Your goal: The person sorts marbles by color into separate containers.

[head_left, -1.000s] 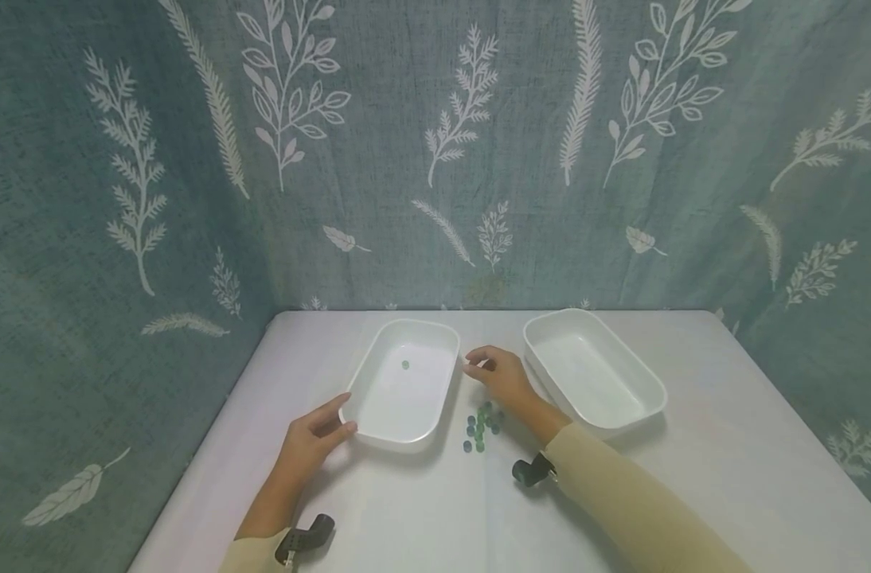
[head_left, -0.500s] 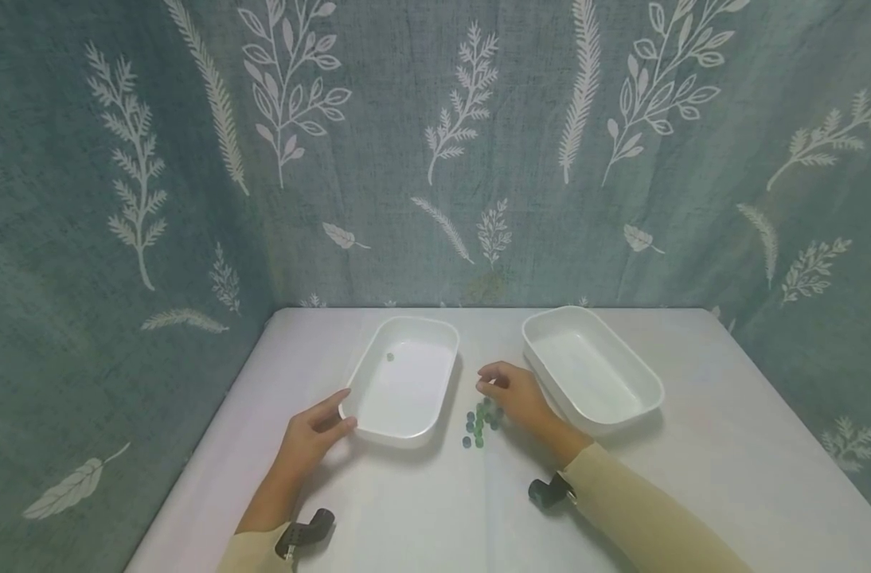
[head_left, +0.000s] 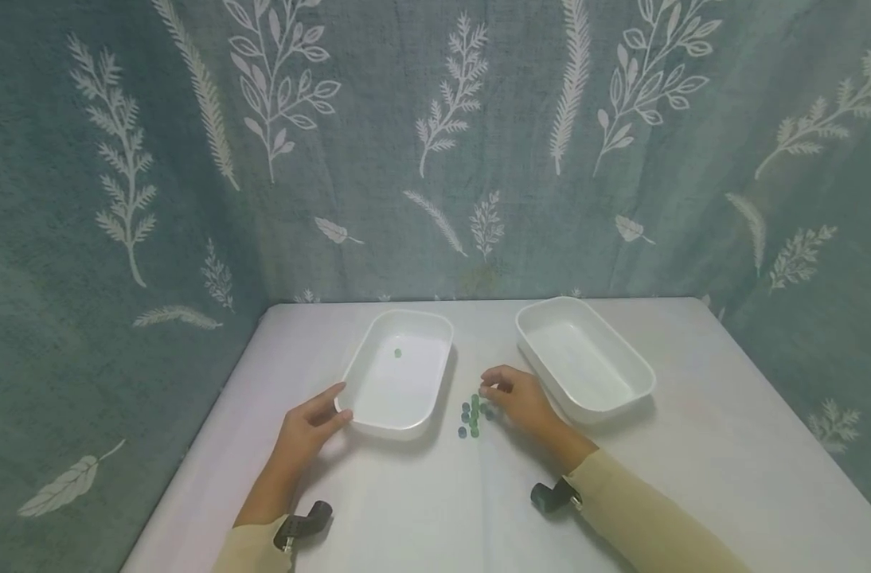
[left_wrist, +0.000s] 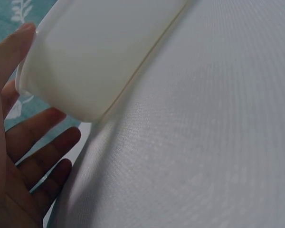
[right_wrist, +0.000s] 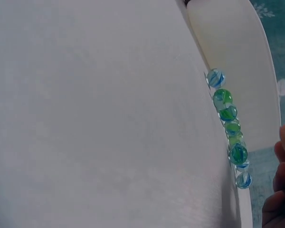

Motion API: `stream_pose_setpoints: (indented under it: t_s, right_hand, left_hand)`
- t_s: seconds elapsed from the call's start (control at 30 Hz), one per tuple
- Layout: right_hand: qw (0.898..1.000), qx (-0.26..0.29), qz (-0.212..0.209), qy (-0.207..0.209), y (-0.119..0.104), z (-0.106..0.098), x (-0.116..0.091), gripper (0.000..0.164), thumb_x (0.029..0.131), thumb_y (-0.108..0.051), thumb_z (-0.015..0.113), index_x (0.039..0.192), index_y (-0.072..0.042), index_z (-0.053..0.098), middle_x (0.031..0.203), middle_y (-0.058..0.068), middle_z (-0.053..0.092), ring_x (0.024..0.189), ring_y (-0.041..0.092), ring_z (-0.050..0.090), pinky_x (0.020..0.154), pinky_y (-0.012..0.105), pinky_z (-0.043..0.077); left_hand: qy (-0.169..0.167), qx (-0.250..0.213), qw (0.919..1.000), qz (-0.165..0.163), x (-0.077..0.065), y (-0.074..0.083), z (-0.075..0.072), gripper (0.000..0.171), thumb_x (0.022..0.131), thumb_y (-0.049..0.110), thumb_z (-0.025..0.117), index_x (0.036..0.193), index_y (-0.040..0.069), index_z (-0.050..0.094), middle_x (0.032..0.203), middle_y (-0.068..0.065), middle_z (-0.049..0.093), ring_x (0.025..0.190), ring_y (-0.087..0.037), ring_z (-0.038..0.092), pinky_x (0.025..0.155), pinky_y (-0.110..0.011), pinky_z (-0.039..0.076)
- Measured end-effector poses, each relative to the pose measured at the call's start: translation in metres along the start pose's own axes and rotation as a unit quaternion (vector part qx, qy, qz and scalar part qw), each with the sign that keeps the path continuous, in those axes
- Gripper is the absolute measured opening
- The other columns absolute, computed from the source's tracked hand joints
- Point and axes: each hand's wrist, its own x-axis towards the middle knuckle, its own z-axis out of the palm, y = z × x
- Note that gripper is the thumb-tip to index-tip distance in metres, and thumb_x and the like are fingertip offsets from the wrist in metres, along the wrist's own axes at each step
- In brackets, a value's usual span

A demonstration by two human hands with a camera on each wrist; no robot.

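My left hand (head_left: pixel 305 426) holds a white tray (head_left: pixel 400 390) by its near left corner. In the left wrist view the thumb (left_wrist: pixel 12 50) lies on the tray's rim, with the other fingers spread beside and below it. One pale green marble (head_left: pixel 397 352) lies inside that tray, toward its far end. My right hand (head_left: pixel 519 398) hovers beside a cluster of green and blue marbles (head_left: pixel 474 422) on the table, fingers loosely bent, no marble showing between them. In the right wrist view the clear glass marbles (right_wrist: pixel 232 127) appear in a row, the hand at the right edge.
A second white tray (head_left: pixel 586 366) stands at the right, behind the right forearm. A white cloth covers the table (head_left: pixel 421 509). Teal curtain (head_left: pixel 378 199) with white leaf prints rises behind the table and along its sides.
My right hand has moved from beside the left tray's edge back toward the marble cluster. The marble in the left tray has rolled about near the far end. My left hand keeps its hold.
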Motion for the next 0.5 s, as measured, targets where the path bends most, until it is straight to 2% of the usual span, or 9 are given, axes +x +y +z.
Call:
stream_pose_setpoints:
  t_s: [0.13,0.3,0.5]
  right_hand:
    - [1.000,-0.026,0.007,0.002,0.0017,0.0005,-0.0040,0.015,0.087,-0.022,0.074,0.100,-0.016,0.072,0.078,-0.008,0.063,0.072,0.015,0.055,0.063,0.032,0.047]
    - [0.999,-0.047,-0.004,0.009,0.0034,0.0031,-0.0080,0.012,0.085,-0.021,0.076,0.096,-0.019,0.073,0.074,-0.012,0.061,0.068,0.013,0.053,0.059,0.030,0.046]
    - [0.999,-0.053,-0.004,0.004,0.0021,0.0078,-0.0107,0.014,0.084,-0.022,0.076,0.097,-0.019,0.073,0.082,-0.011,0.066,0.073,0.011,0.057,0.065,0.031,0.049]
  left_hand:
    - [-0.002,-0.002,1.0000,-0.001,0.0013,0.0006,-0.0005,0.067,0.084,0.047,0.073,0.141,0.018,0.053,0.147,-0.009,0.045,0.134,-0.036,0.041,0.107,-0.054,0.033]
    - [-0.001,-0.002,1.0000,-0.005,0.0031,-0.0015,-0.0005,0.064,0.085,0.044,0.073,0.141,0.020,0.053,0.147,-0.009,0.045,0.133,-0.035,0.043,0.107,-0.053,0.034]
    - [0.001,-0.002,1.0000,0.000,0.0032,-0.0025,0.0000,0.062,0.086,0.041,0.074,0.141,0.020,0.053,0.145,-0.010,0.047,0.129,-0.036,0.047,0.104,-0.054,0.037]
